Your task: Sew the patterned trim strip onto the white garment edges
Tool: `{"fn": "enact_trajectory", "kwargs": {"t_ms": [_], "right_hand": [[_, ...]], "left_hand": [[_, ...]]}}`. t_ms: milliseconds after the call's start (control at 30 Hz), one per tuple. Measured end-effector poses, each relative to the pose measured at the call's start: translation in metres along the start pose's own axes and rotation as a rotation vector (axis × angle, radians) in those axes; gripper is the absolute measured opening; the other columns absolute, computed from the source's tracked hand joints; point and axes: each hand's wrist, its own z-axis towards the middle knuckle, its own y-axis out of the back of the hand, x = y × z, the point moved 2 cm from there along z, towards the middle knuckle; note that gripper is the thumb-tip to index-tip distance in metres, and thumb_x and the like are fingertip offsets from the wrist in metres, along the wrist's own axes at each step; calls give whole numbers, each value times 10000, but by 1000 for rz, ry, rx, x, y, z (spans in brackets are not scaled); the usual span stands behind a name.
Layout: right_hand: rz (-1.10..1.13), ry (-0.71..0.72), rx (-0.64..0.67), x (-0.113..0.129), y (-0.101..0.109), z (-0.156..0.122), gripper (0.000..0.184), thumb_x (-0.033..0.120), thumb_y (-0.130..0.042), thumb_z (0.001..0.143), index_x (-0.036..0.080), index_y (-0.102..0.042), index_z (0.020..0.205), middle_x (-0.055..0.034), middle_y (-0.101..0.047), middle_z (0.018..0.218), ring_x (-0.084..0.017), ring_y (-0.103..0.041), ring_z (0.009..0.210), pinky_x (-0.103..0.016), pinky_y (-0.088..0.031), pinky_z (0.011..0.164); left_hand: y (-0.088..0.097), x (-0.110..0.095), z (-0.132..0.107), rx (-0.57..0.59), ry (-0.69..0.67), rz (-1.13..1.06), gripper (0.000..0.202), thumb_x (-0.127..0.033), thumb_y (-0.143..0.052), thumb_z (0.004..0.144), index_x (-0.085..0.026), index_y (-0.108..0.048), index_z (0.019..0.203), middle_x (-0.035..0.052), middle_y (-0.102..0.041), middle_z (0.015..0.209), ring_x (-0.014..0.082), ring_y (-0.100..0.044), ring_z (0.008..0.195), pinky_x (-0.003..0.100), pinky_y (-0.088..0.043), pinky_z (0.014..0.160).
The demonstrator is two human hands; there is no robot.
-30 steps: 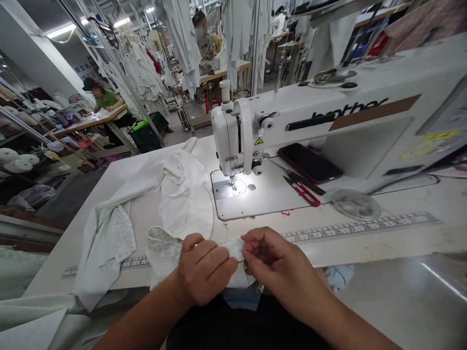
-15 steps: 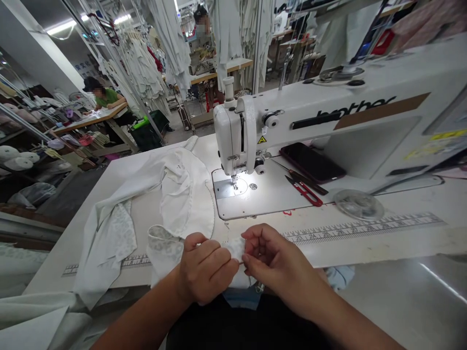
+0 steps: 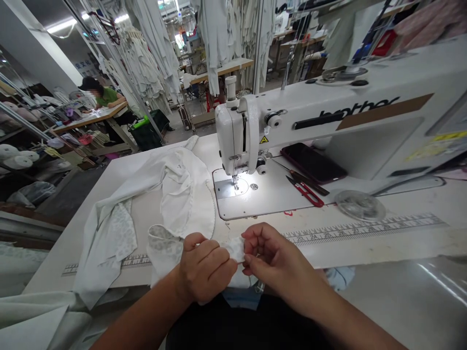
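Observation:
Both hands hold a white fabric piece (image 3: pixel 236 249) at the table's front edge, close to my body. My left hand (image 3: pixel 209 270) is closed in a fist around it. Thumb and fingers of my right hand (image 3: pixel 268 255) pinch its right end, with a short stretch of cloth showing between the hands. The fabric continues left into a large white garment piece (image 3: pixel 188 194) with a curved, beaded-looking edge, spread on the table. Beyond my hands stands a white sewing machine (image 3: pixel 239 136), its lit needle area (image 3: pixel 236 184) holding no cloth.
Right of the needle plate lie red-handled thread snips (image 3: pixel 306 192), a dark pointed tool (image 3: pixel 310 183), a phone (image 3: pixel 314 163) and a clear round bobbin case (image 3: pixel 360 205). A printed ruler strip (image 3: pixel 365 228) runs along the table (image 3: pixel 262 226). A co-worker (image 3: pixel 105 97) sits far left; garments hang behind.
My hands stay nearly where they were, still gripping the fabric. The view has shifted very slightly. A person in the back centre is no longer visible behind the hanging garments.

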Motion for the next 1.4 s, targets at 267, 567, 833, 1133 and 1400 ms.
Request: {"fn": "enact_trajectory", "kwargs": {"t_ms": [267,567,833,1133,1400], "right_hand": [[-51,7,7,1,-1,-1,249,256,-638,775,233,-485,970,39,-518,803,-107,-551,628,-275,-519,602],[-35,37,-10,-2,0,-1,251,241,-621,801,236,-466,998,38,-522,819,-103,-568,636,-263,-518,596],[23,68,-26,-4,0,-3,209,278,-621,833,241,-494,995,17,-535,856,-119,-554,725,-263,-532,643],[17,63,-31,-7,0,1,131,245,-611,812,220,-508,890,26,-530,792,-111,-541,698,-268,-529,655],[-11,43,-20,-9,1,0,206,267,-636,798,220,-484,929,30,-533,792,-107,-525,652,-264,-489,606]], "left_hand": [[-2,0,-1,-11,5,-13,193,-42,-522,823,-183,-545,694,-42,-576,572,122,-528,600,326,-313,693],[-2,0,-1,-10,21,-21,195,-40,-538,822,-177,-557,684,-38,-579,581,120,-528,611,326,-327,705],[-6,1,-4,-52,57,-17,224,-46,-514,847,-180,-566,676,-40,-573,586,116,-523,618,327,-332,723],[-5,1,-4,-47,55,-21,217,-72,-538,865,-175,-567,676,-39,-573,584,118,-522,614,330,-333,725],[-6,-1,-3,-45,26,-34,213,-59,-539,859,-171,-568,681,-40,-569,570,117,-516,606,327,-324,715]]}}
